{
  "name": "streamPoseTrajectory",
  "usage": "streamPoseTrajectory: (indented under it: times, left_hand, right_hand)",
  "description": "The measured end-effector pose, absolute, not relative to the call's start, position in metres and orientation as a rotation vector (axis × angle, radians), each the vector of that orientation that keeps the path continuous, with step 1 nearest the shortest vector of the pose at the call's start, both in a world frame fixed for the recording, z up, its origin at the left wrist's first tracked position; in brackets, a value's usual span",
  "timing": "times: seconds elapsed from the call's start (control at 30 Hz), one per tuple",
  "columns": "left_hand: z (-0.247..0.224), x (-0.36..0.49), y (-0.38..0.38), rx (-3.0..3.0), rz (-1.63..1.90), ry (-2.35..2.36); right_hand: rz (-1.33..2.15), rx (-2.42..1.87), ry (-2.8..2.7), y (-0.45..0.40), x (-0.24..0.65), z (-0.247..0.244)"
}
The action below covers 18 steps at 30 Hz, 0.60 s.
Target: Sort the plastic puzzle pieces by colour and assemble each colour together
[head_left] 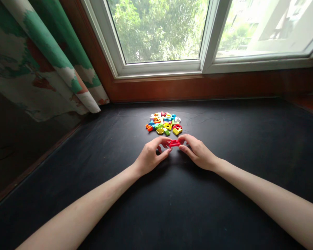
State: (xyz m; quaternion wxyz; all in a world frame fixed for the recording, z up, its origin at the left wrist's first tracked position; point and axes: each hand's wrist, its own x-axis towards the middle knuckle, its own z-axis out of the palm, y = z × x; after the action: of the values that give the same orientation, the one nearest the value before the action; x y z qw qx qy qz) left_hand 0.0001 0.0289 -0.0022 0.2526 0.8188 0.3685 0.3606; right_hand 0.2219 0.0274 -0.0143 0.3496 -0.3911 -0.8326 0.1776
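Red plastic building piece (174,143) sat between the person's two hands, roughly midway along the black window sill (99,156) and well out from its back edge. The left hand (150,156) closed on the piece's left end, pinching it between thumb and forefinger, with the other fingers curled beneath. The right hand (197,152) came in from the other side and pinched the right end the same way, its fingers held close together. A small red bit showed under the left hand's fingers, but it was too hidden to tell whether it was part of the piece or separate.

Just beyond the hands, nearly touching the fingertips, lay a loose heap of small plastic building pieces (163,123) in red, orange, yellow, green, blue and white. Toward the sill's back edge ran a reddish-brown wooden window frame (198,88), below a white-framed window (159,31) with green trees outside. A green, white and red patterned curtain (41,59) hung down at the sill's left end.
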Motion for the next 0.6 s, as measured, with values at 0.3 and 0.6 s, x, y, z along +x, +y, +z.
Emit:
streamPoseTrajectory:
  times: [0.3, 0.6]
  left_hand:
    - [-0.0025, 0.0003, 0.0288, 2.242, 0.969, 0.968]
    - [-0.0020, 0.0000, 0.0286, 2.248, 0.964, 0.959]
  right_hand:
    - [0.452, -1.016, -2.169, 0.0272, 0.2215, -0.0134]
    - [0.453, -1.012, -2.184, 0.0265, 0.2216, -0.0128]
